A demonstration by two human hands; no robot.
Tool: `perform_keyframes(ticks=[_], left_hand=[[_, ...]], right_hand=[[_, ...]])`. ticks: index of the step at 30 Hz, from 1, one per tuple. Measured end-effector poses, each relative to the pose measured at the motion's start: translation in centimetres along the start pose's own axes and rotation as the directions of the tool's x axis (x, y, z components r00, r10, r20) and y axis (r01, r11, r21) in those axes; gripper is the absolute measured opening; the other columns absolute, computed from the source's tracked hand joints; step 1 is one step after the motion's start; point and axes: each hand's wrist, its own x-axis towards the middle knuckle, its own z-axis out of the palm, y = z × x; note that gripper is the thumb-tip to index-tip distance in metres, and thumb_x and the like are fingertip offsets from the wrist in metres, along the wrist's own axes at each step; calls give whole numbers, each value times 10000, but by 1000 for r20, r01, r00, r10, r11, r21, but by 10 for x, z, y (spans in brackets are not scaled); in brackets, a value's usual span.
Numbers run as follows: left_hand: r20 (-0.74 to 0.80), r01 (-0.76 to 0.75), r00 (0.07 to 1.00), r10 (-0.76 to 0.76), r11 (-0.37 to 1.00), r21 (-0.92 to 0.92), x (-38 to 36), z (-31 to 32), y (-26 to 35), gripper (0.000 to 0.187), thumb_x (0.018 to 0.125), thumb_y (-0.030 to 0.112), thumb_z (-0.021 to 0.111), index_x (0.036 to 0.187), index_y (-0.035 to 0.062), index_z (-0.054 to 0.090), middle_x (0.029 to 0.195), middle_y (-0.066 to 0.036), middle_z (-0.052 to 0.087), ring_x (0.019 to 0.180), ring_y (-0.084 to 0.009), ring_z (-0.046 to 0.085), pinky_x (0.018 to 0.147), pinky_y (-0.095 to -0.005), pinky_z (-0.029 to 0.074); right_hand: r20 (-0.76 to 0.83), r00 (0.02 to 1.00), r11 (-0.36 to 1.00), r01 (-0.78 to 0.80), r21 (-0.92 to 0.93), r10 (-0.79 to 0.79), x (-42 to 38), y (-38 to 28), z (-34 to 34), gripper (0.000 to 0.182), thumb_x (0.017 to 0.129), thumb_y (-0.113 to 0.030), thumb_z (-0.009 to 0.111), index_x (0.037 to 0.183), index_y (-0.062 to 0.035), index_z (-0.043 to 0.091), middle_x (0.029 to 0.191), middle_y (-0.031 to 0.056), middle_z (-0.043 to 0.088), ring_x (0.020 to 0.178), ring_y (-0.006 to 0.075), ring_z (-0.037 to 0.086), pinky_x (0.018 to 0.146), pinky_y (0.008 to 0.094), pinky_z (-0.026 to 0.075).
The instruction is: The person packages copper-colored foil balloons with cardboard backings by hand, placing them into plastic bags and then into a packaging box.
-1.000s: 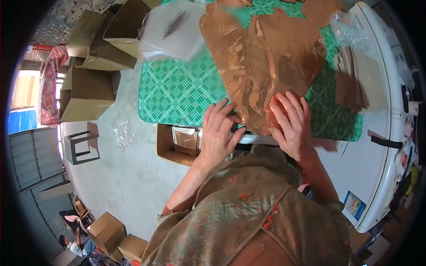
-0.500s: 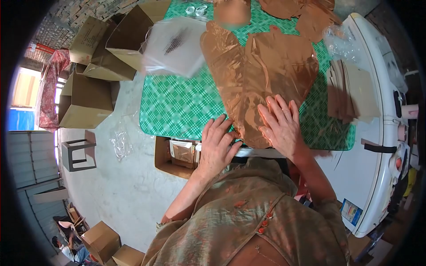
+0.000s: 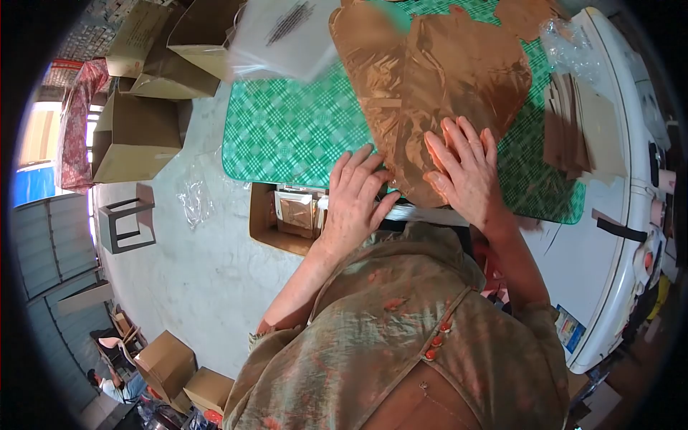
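Your right hand [image 3: 464,172] lies flat, palm down, fingers spread and extended, pressing on the near end of the copper-coloured foil sheet [image 3: 437,79]; it grips nothing, only bears down on the surface. Your left hand [image 3: 356,197] rests just beside it, also open and palm down, fingertips touching the sheet's left near edge where it meets the green checked tablecloth [image 3: 287,136]; the thumb points toward your right hand, and nothing is clasped in it. The foil sheet is spread across the middle of the table, running from your hands away toward the far edge, creased lengthwise and slightly crumpled. More foil pieces [image 3: 527,16] lie at the far right corner. A clear plastic bag [image 3: 283,32] with dark print sits at the far left of the cloth, blurred. To the right, a stack of brown flat pieces [image 3: 570,129] lies near the cloth's edge, beside a white appliance top [image 3: 616,215]. Crumpled clear film [image 3: 570,43] rests above the stack. Below the table's near edge, an open cardboard box [image 3: 261,222] on the floor holds packaged foil items [image 3: 295,213]. Larger cardboard boxes [image 3: 136,136] stand on the concrete floor at left. Another person [image 3: 107,387] is visible far off at lower left.
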Motion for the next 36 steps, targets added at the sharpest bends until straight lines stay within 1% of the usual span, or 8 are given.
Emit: perform_keyframes(ticks=[9, 18, 21, 26, 28, 30, 31, 36], left_hand=[[39, -22, 999, 22, 1000, 11, 22, -17, 9, 420, 832, 278, 817, 1143, 50, 652, 1381, -171, 577, 1403, -396, 468, 1169, -561, 321], [257, -228, 946, 197, 969, 98, 89, 10, 6, 642, 964, 363, 653, 1500, 58, 477, 1569, -228, 404, 1496, -422, 323, 1220, -563, 253], [318, -245, 929, 188, 958, 149, 85, 16, -1, 634, 973, 372, 631, 1503, 60, 475, 1576, -224, 397, 1500, -409, 320, 1224, -557, 245], [352, -239, 921, 167, 956, 171, 87, 14, 3, 625, 983, 380, 604, 1505, 60, 478, 1594, -220, 379, 1518, -387, 292, 1235, -552, 217], [356, -238, 920, 166, 957, 167, 86, 14, 2, 627, 984, 386, 601, 1506, 60, 477, 1599, -219, 374, 1523, -385, 287, 1234, -553, 217], [366, -228, 917, 159, 961, 155, 84, 16, 0, 625, 988, 388, 599, 1507, 61, 478, 1610, -218, 363, 1529, -384, 281, 1233, -556, 215], [361, -226, 919, 160, 963, 147, 83, 16, 0, 625, 988, 390, 600, 1506, 60, 479, 1611, -219, 362, 1528, -385, 282, 1234, -558, 213], [340, -188, 929, 145, 978, 96, 88, 11, 2, 637, 983, 391, 618, 1515, 71, 479, 1610, -215, 367, 1524, -391, 290, 1246, -541, 207]], right_hand=[[4, 1000, 999, -23, 33, 22, -2, 1, 0, 663, 874, -366, 743, 1465, -153, 530, 1550, 150, 433, 1471, 371, 337, 1175, 646, 234], [14, 999, 998, -34, 50, 33, -5, 7, 5, 552, 951, -449, 633, 1403, -134, 617, 1544, 171, 457, 1508, 371, 295, 1205, 657, 174], [5, 1000, 993, -14, 117, 13, 2, 27, -2, 469, 971, -385, 617, 1346, -106, 644, 1481, 165, 523, 1458, 339, 382, 1188, 640, 237], [-299, 942, 988, -146, 44, 153, 81, 99, -41, 377, 933, -282, 666, 1204, -20, 676, 1269, 155, 648, 1262, 372, 540, 1089, 496, 400], [-305, 922, 969, -246, 18, 240, 126, 144, -46, 387, 949, -290, 643, 1206, -3, 678, 1264, 183, 651, 1255, 394, 542, 1066, 500, 421], [-66, 881, 880, -471, -59, 468, 176, 201, -37, 453, 946, -335, 647, 1240, 9, 671, 1250, 209, 660, 1218, 412, 573, 1040, 500, 450], [-83, 859, 856, -511, -84, 505, 191, 222, -36, 472, 942, -354, 653, 1236, 14, 674, 1253, 214, 661, 1209, 415, 582, 1029, 496, 462], [-119, 838, 786, -542, -298, 533, 228, 286, -23, 482, 872, -419, 663, 1106, -5, 740, 1231, 220, 696, 1151, 355, 664, 938, 489, 538]])
